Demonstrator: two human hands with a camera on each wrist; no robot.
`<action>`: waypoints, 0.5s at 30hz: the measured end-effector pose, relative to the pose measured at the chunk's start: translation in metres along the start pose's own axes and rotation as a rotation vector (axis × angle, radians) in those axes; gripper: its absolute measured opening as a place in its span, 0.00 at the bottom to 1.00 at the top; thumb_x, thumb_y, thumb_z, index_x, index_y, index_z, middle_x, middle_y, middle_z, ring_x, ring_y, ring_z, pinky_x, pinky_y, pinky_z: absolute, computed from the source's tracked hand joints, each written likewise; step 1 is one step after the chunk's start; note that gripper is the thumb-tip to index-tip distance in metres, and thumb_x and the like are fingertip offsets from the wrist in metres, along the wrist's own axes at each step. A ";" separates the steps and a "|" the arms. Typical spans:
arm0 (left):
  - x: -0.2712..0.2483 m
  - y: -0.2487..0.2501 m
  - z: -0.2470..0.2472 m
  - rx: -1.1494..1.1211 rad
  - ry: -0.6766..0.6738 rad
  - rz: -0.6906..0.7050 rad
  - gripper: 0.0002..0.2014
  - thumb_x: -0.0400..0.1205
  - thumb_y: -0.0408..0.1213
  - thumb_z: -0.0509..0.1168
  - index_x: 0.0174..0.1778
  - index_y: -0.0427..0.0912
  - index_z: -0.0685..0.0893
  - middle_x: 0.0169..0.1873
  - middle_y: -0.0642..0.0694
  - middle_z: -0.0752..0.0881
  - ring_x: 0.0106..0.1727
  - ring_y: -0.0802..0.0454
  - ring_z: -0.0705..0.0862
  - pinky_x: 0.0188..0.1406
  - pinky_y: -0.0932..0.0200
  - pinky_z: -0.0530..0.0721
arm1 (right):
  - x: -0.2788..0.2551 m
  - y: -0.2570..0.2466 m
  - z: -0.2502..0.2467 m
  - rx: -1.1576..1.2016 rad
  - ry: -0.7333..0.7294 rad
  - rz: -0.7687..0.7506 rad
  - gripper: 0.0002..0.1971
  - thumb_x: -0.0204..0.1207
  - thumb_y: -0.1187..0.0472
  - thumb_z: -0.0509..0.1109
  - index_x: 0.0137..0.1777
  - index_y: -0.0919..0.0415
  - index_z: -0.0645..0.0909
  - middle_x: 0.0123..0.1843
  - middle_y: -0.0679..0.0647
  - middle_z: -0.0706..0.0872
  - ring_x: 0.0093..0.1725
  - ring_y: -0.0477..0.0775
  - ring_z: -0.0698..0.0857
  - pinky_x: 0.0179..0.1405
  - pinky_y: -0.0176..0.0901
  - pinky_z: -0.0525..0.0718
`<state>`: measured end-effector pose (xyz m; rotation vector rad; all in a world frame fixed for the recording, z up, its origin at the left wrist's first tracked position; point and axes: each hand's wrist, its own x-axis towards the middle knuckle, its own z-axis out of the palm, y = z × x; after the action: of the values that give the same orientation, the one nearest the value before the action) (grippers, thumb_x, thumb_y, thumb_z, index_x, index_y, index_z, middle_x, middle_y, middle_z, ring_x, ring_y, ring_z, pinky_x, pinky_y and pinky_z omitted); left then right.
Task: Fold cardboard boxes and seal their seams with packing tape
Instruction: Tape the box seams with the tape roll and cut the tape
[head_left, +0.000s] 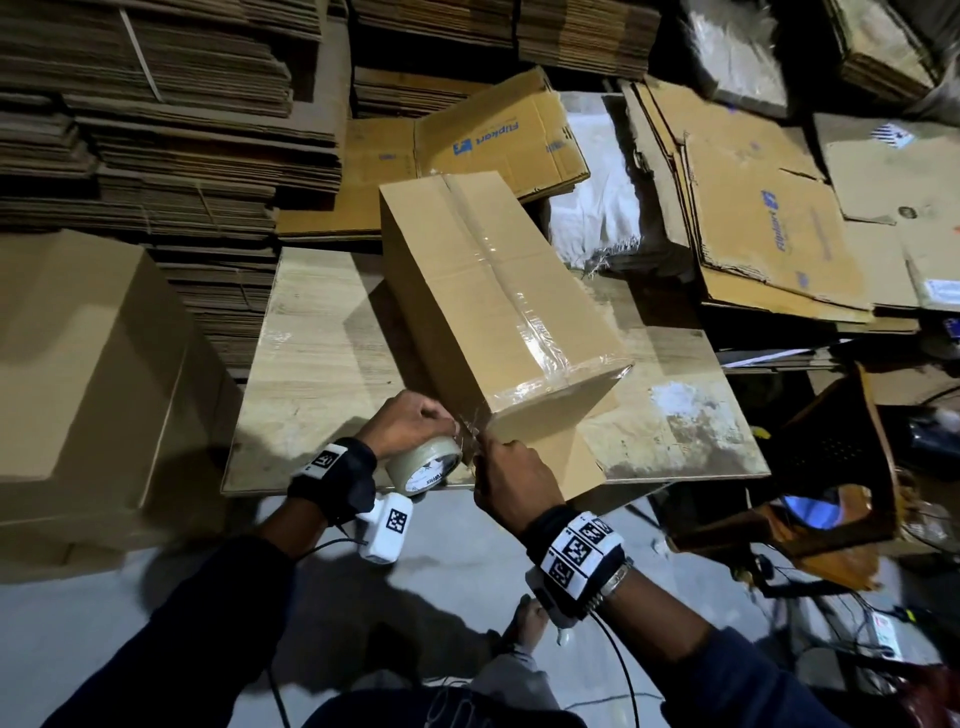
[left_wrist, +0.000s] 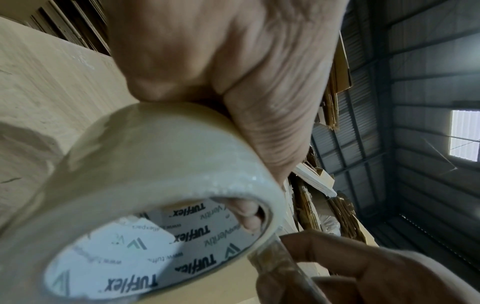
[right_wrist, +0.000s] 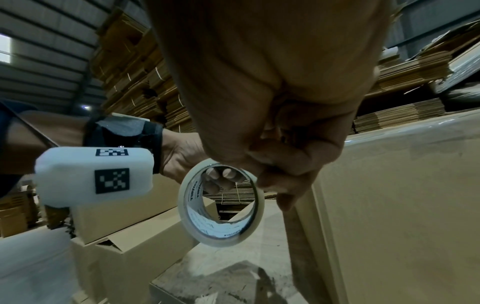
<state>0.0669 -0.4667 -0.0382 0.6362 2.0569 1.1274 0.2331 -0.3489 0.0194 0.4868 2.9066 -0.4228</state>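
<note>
A long cardboard box (head_left: 498, 306) lies tilted on the wooden table (head_left: 311, 374), one end toward the person and hanging out over the table's near edge, the other end pointing away toward the stacks. Clear tape runs down the middle seam of its upper face and wraps across the near top edge, where it shines and wrinkles. At the near left corner of the box a short strip of tape (head_left: 470, 434) stretches from the box to the tape roll (head_left: 423, 465), which is held just beside that corner. The left hand (head_left: 410, 423) grips the roll: in the left wrist view fingers (left_wrist: 246, 214) curl through its white printed core while the thumb presses on the outer winding. The right hand (head_left: 511, 480) sits just right of the roll, against the box's near end; its fingers are curled and pinch the strip of tape where it leaves the roll. Both wrists wear bands with black-and-white markers. To the left of the table stands a closed plain carton (head_left: 88, 364). Behind it rise tall stacks of flat cardboard (head_left: 156, 130), and beyond the table lie flattened printed boxes (head_left: 753, 208), one with blue lettering, and a white woven sack (head_left: 597, 192).
</note>
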 end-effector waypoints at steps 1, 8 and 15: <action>-0.001 0.000 0.001 0.001 0.014 0.000 0.03 0.77 0.42 0.78 0.40 0.48 0.95 0.40 0.56 0.94 0.44 0.55 0.92 0.54 0.51 0.88 | 0.002 -0.002 -0.002 0.006 -0.014 0.007 0.11 0.84 0.63 0.65 0.65 0.62 0.79 0.46 0.66 0.87 0.46 0.68 0.87 0.38 0.48 0.74; -0.003 0.002 0.002 0.051 0.243 -0.057 0.04 0.77 0.43 0.79 0.40 0.48 0.95 0.39 0.56 0.93 0.45 0.55 0.89 0.47 0.58 0.83 | 0.018 -0.003 -0.007 -0.028 -0.124 0.039 0.16 0.79 0.58 0.70 0.63 0.65 0.81 0.48 0.64 0.85 0.49 0.66 0.87 0.42 0.48 0.80; -0.006 -0.022 -0.015 0.015 0.331 -0.093 0.05 0.79 0.49 0.77 0.42 0.53 0.94 0.44 0.53 0.94 0.47 0.50 0.91 0.51 0.55 0.85 | -0.001 0.022 -0.010 0.087 -0.020 0.005 0.08 0.82 0.54 0.62 0.56 0.55 0.70 0.42 0.61 0.87 0.39 0.66 0.85 0.36 0.48 0.75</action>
<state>0.0577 -0.4898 -0.0495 0.3740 2.3477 1.2298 0.2405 -0.3267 0.0240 0.4996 2.8765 -0.5519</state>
